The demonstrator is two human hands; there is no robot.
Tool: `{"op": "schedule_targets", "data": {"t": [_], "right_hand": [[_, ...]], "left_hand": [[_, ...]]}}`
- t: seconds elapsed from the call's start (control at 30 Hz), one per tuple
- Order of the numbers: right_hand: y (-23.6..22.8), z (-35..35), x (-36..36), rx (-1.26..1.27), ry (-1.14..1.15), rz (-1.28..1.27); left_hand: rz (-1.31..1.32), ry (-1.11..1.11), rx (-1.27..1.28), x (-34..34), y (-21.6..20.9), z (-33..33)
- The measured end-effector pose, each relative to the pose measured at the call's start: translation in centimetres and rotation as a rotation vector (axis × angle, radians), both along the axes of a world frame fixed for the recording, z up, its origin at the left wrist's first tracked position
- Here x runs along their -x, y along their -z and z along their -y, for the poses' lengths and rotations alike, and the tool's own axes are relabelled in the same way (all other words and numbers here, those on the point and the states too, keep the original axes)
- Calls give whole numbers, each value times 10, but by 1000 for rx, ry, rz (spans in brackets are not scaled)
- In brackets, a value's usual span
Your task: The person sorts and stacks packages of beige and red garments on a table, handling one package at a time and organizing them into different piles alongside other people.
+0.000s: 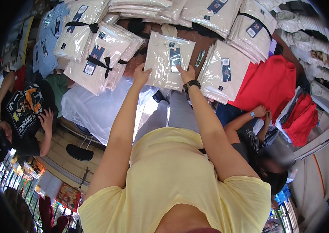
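Note:
A folded cream garment in a clear plastic bag [159, 54] lies level in front of me, with a dark hang tag [175, 58] showing through the film. My left hand [142, 75] pinches its near left corner. On the near right edge, my right hand [187, 74], with a dark watch on the wrist, grips the bag beside the tag. Both thumbs rest on top; the other fingers are mostly hidden. Just right of the bag, teal thread snips [200, 58] lie on the brown table [210, 43].
Bagged cream garments stand in stacks to the left [106, 54] and right [226, 70], some tied with black ribbon. Red cloth [269, 83] covers the right side, where a co-worker's hands [263, 112] handle it. Another person [28, 112] sits at left near clear plastic sheeting [90, 105].

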State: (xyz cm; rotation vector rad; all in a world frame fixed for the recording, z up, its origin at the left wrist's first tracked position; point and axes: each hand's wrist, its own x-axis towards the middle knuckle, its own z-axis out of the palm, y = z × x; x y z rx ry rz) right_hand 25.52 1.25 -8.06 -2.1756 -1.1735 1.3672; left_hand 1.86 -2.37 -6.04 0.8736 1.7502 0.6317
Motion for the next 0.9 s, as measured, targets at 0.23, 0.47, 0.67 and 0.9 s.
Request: {"op": "schedule_targets", "data": {"t": [0.23, 0.47, 0.67, 0.9], "right_hand": [[-32, 30, -19, -33, 254, -774], [-59, 57, -10, -47, 260, -687], [-16, 32, -21, -162, 279, -421], [-55, -52, -12, -27, -310, 437]], "left_hand": [[322, -249, -131, -19, -31, 35], [261, -194, -178, -12, -25, 65], [130, -167, -292, -26, -36, 27], [-235, -23, -592, -18, -91, -42]]}}
